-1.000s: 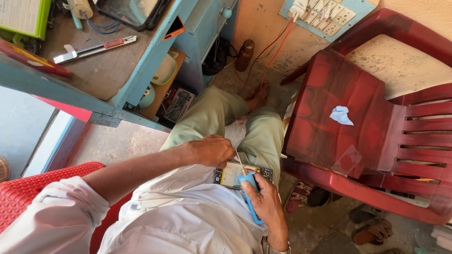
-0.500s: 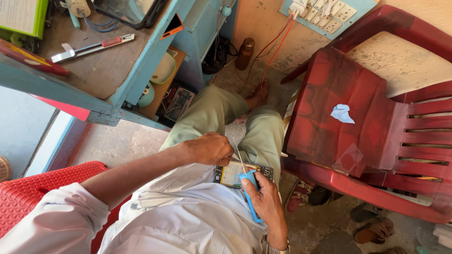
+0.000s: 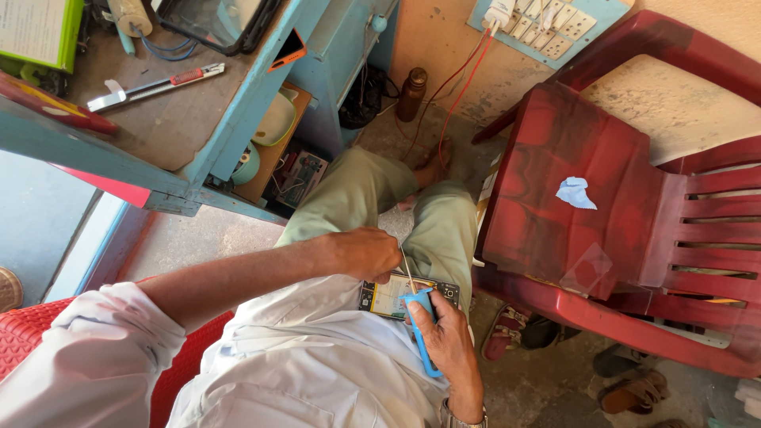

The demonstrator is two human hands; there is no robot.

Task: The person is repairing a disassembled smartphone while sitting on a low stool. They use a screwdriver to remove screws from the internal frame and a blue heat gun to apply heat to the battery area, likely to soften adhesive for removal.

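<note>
Left hand – fingers pinched a thin metal tool | Right hand – fingers gripped a blue handle over the opened phone on the lap

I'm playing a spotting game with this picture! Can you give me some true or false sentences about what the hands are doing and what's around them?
1. The right hand holds a blue tool over an opened phone on the lap. True.
2. The left hand is empty. False: its fingers pinch a thin metal tool that points down at the phone.
3. A scrap of pale blue paper lies on the seat of the red plastic chair. True.
4. The chair beside the person is green. False: it is dark red.
5. A brown bottle stands on the floor by the wall. True.
6. The phone lies on the blue workbench. False: it rests on the person's lap, apart from the workbench.
</note>
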